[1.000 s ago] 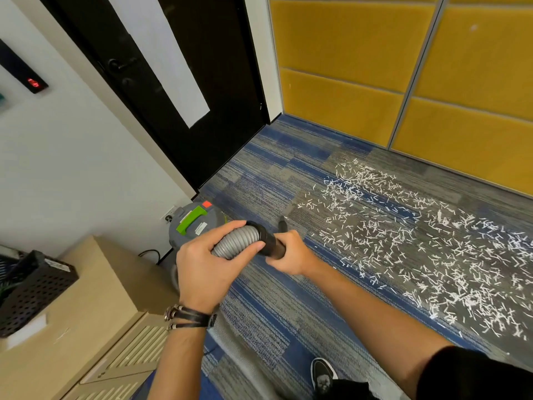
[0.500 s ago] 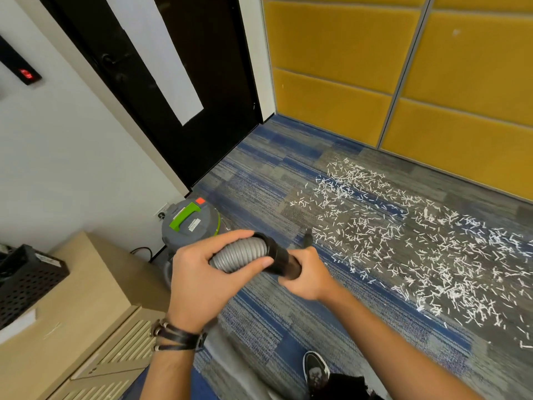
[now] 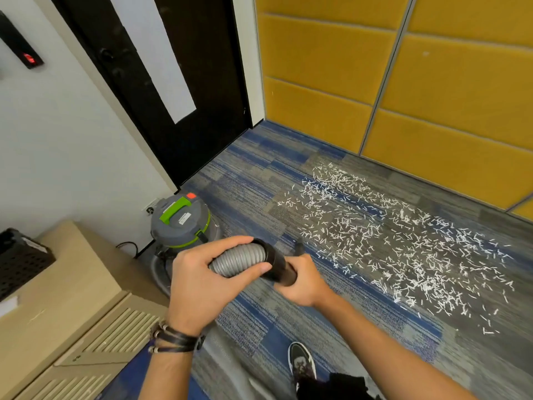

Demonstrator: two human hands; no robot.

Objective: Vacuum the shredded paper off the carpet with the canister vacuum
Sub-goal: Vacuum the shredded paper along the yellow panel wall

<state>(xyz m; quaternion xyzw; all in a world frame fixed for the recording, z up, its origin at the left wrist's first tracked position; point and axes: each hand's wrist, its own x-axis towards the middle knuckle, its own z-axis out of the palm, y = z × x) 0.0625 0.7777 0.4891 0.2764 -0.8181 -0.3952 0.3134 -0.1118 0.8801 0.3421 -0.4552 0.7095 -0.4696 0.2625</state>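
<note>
Left hand (image 3: 199, 287) wraps gray ribbed hose (image 3: 239, 259); right hand (image 3: 302, 282) grips black hose cuff (image 3: 278, 265). Canister vacuum (image 3: 181, 222) by wall (green handle). Shredded paper (image 3: 398, 241) spread on carpet (image 3: 253, 197), right of hands.

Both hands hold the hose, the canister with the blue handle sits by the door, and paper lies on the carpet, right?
Not quite: the handle is green, not blue, as the head view shows. The rest holds: the left hand and right hand grip the hose, the canister sits by the door, and paper lies on the carpet.
</note>
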